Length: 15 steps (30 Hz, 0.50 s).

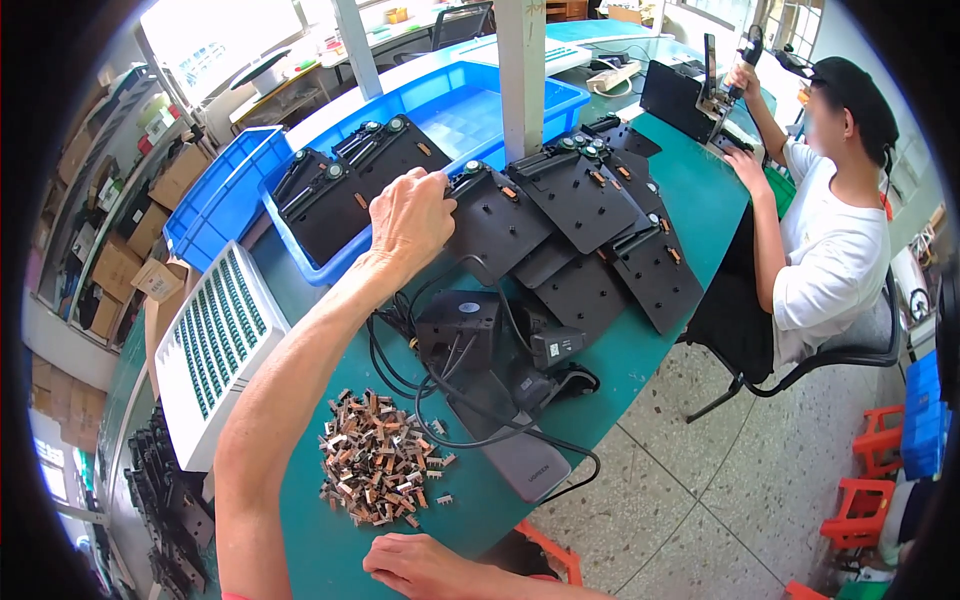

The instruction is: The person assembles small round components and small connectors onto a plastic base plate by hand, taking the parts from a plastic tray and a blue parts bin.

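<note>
Green counter ran beneath everything. At eleven o'clock the left hand reached to the stack's edge, fingertips hidden, so I couldn't tell its grip; at six the right hand lay curled, its grip likewise unclear. Black plates overlapped toward two. Handling plates seemed the step; lifting one would need a steady edge hold.

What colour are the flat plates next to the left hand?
The flat plates are black; the head view shows them best.
</note>
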Tool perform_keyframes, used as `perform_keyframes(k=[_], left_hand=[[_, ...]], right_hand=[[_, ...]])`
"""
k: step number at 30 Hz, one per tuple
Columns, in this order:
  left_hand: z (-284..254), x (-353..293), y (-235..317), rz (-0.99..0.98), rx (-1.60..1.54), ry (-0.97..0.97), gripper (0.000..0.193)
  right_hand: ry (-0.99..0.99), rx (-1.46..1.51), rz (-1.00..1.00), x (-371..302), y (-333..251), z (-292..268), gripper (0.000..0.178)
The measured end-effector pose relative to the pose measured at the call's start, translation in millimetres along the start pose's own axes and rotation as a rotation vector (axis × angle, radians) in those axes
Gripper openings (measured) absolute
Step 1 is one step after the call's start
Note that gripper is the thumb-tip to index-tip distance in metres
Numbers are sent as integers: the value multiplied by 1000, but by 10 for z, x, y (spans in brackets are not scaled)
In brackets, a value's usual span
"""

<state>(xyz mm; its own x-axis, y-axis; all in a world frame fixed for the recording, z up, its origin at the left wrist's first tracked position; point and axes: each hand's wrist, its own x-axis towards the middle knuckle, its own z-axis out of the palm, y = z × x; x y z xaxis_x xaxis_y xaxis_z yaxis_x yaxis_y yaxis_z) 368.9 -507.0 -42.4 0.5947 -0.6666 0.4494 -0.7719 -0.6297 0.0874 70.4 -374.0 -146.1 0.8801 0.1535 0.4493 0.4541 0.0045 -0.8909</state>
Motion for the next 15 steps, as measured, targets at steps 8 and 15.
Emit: perform_keyframes(k=[8, 15], left_hand=[[-87, -61, 30, 49, -86, 103, 28], [-394, -227, 8, 46, -26, 116, 30]], right_hand=[[1, -2, -3, -13, -9, 12, 16], [8, 4, 11, -24, -90, -70, 15]])
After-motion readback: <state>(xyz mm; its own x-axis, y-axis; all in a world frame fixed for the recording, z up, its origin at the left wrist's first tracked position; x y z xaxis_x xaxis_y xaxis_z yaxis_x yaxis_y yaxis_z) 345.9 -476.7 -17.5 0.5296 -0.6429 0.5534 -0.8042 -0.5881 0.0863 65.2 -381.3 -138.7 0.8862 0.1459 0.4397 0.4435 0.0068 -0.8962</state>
